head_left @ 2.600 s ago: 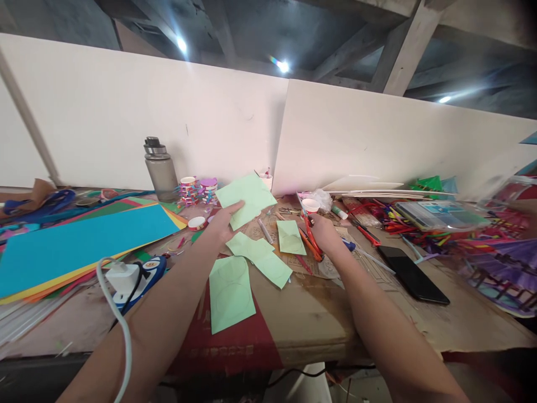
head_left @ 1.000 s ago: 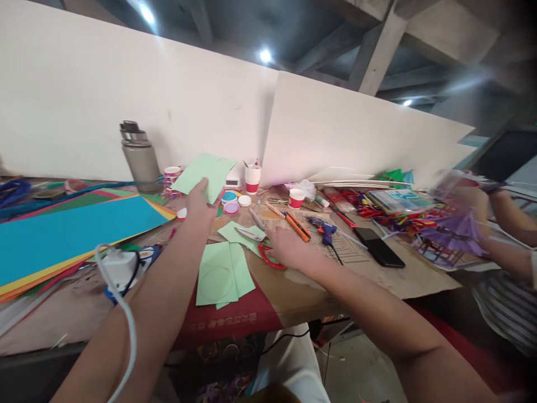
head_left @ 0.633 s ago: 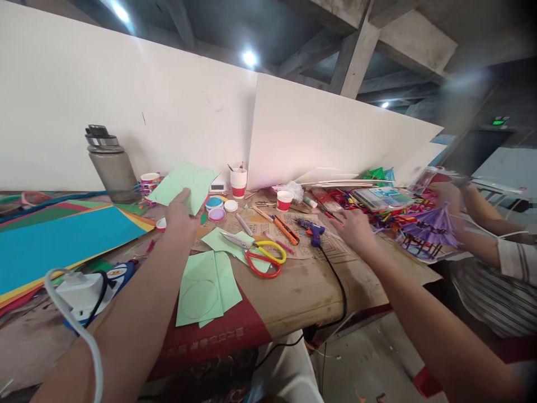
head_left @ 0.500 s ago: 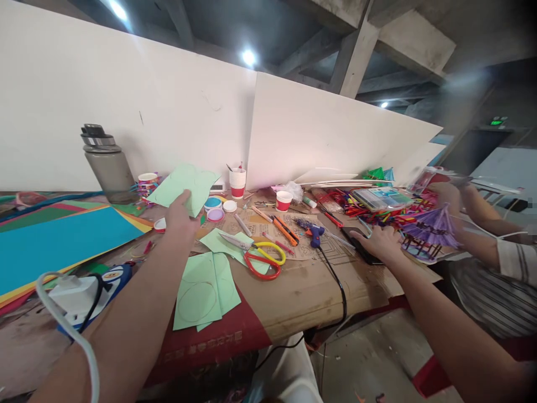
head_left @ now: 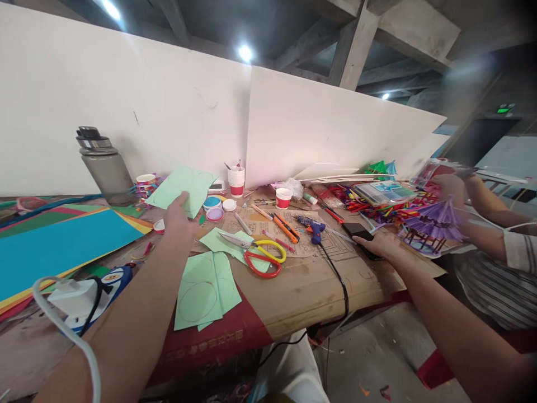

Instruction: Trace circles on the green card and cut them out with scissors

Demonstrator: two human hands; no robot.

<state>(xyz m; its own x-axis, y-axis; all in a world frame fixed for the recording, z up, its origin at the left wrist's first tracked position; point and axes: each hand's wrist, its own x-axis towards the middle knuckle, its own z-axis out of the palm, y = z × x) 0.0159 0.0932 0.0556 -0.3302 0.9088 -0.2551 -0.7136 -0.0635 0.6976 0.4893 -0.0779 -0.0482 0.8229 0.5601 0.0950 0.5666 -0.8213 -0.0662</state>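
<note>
My left hand (head_left: 181, 214) is closed on a sheet of light green paper (head_left: 184, 187), raised above the left part of the table, thumb on top. At the right, my right hand (head_left: 382, 245) grips the near right side of a black phone (head_left: 356, 230), with the thumb across its face; the other fingers are mostly hidden. Between my hands lie large scissors (head_left: 264, 257) with one red and one yellow handle, partly on a green paper piece (head_left: 216, 239). Nearer me are more green papers (head_left: 197, 302) with circles drawn on them.
A blue glue gun (head_left: 316, 232) trails a black cord past the table edge. Nearby lie an orange cutter (head_left: 286, 226) and a paper cup (head_left: 283, 198). A bottle (head_left: 107, 173), coloured sheets (head_left: 62, 252) and a power plug (head_left: 75, 296) occupy the left. Another person's arm (head_left: 482, 229) is at the right, beside a purple paper umbrella (head_left: 436, 224).
My right hand's fingers, spread over the phone before, have drawn in round its side, leaving more of the dark face showing. My left hand still holds the green paper in nearly the same place.
</note>
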